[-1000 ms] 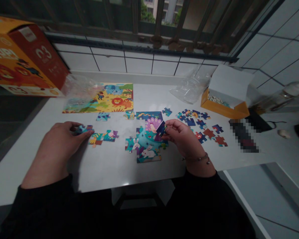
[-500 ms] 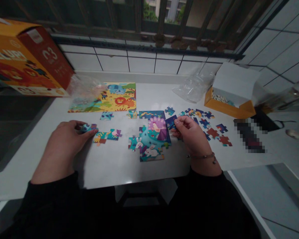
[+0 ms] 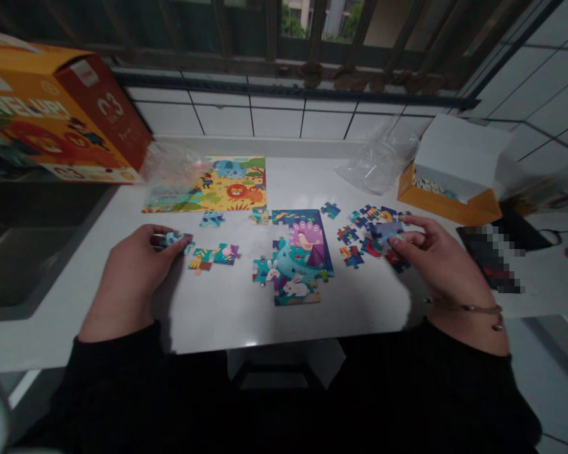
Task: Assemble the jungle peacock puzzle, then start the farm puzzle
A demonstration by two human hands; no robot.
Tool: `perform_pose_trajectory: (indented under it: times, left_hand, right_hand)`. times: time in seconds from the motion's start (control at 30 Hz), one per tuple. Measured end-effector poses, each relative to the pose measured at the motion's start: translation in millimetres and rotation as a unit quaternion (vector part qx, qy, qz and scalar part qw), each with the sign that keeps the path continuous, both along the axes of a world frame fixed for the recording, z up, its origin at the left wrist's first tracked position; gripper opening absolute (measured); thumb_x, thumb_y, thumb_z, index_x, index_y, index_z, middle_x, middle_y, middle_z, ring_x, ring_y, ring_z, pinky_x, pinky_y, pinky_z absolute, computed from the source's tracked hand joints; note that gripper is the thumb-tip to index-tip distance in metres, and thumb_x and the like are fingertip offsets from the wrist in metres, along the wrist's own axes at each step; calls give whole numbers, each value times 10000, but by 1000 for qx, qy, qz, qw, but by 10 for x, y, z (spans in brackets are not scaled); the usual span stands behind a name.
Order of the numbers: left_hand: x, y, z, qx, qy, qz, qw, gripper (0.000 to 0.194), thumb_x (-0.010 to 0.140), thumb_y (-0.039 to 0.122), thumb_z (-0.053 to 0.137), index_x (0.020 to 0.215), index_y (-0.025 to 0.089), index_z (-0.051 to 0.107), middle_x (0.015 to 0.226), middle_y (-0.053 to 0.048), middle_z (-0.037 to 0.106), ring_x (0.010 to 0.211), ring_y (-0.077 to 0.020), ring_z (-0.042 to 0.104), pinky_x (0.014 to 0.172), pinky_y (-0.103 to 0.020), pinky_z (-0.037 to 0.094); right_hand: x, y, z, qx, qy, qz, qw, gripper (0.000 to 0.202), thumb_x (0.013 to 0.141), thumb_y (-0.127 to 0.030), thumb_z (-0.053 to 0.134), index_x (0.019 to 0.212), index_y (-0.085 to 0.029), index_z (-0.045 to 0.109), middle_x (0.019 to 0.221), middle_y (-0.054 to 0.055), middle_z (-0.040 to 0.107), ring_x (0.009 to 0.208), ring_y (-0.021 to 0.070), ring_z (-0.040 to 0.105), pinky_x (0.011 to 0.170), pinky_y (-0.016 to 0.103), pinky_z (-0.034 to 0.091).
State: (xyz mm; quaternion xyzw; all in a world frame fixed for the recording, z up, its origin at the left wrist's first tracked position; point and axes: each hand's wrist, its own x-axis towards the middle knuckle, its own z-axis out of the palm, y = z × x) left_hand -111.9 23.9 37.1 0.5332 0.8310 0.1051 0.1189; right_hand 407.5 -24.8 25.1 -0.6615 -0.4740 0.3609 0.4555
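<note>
My left hand [image 3: 139, 265] is closed on a blue puzzle piece [image 3: 174, 241] at the left of the counter. Just right of it lie joined puzzle pieces [image 3: 224, 253]. Over the loose pieces at the right, my right hand [image 3: 435, 255] pinches a dark blue puzzle piece [image 3: 385, 232], blurred by motion. Between the hands lies a partly joined puzzle [image 3: 298, 268] with a purple peacock and white rabbits. Loose pieces [image 3: 351, 255] are spread at its right, some hidden under my right hand. A single piece [image 3: 330, 210] lies by its top right corner.
A yellow picture sheet [image 3: 239, 186] lies behind, partly under a clear plastic bag [image 3: 173, 167]. A large orange box [image 3: 99, 120] stands by the sink [image 3: 38, 302]. At the back right are another plastic bag [image 3: 376, 164] and an open small box [image 3: 449, 200].
My right hand has moved right with its puzzle piece, from beside the joined puzzle to over the loose pieces. My left hand keeps its piece. The view has shifted slightly.
</note>
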Motion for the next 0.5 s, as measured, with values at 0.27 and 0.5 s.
perform_pose_trajectory:
  times: [0.27,0.5]
  left_hand:
    - [5,-24,24,18,8,-2,1000,433,1062,450,658,1379,180,778,1197,-121,838,997,-257,756,794,-330,498]
    - [-27,-23,1,39,11,6,999,419,1011,461,685,1332,220,806,1179,-96,845,994,-262,761,811,-339,525]
  right_hand:
    - [311,-153,4,-85,-158,27,983,475,835,-628,833,1160,-288,761,821,24,726,704,229,662,623,354,499]
    - [58,-254,133,-121,-214,256,935,400,865,-630,829,859,-244,726,738,2,697,671,178,614,630,303,476]
